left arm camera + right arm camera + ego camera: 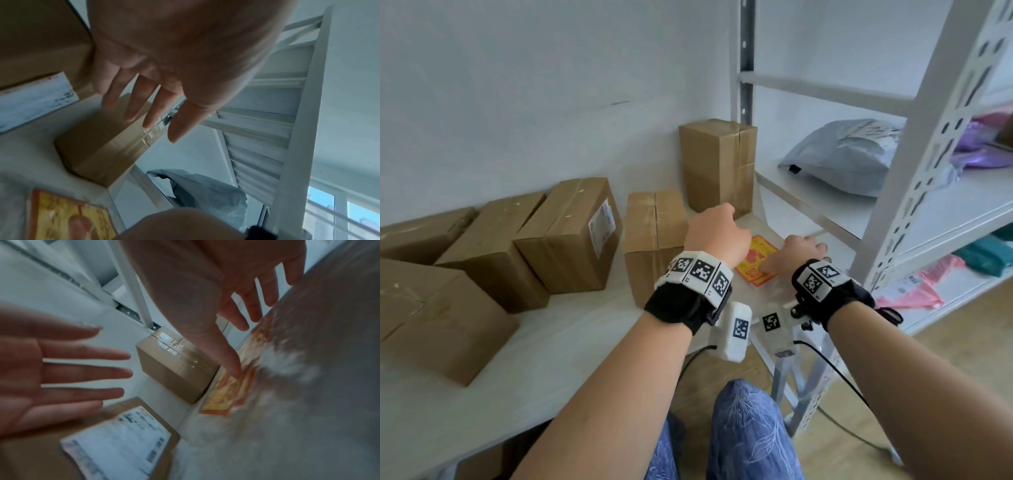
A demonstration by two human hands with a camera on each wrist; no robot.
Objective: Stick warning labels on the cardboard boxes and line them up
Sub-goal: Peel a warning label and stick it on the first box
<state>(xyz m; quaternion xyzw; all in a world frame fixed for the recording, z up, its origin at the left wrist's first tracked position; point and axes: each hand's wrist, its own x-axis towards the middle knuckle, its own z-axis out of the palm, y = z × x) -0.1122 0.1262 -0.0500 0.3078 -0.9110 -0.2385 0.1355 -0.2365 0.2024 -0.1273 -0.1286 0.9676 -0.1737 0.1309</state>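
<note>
A red and yellow sheet of warning labels [756, 260] lies on the white table [571, 342], near its right end. My right hand [799, 251] hovers low over the sheet with spread, straight fingers; in the right wrist view its thumb tip touches the label sheet [232, 386]. My left hand [714, 233] floats just left of the sheet, fingers straight and holding nothing [144, 113]. A taped cardboard box [654, 236] stands beside the left hand, and a taller box [717, 164] stands behind it by the wall.
Several more cardboard boxes line the table's left, one bearing a white shipping label [602, 222]. A white metal shelf rack [914, 171] stands close on the right, holding a grey mailer bag [846, 157] and pink parcels [914, 291].
</note>
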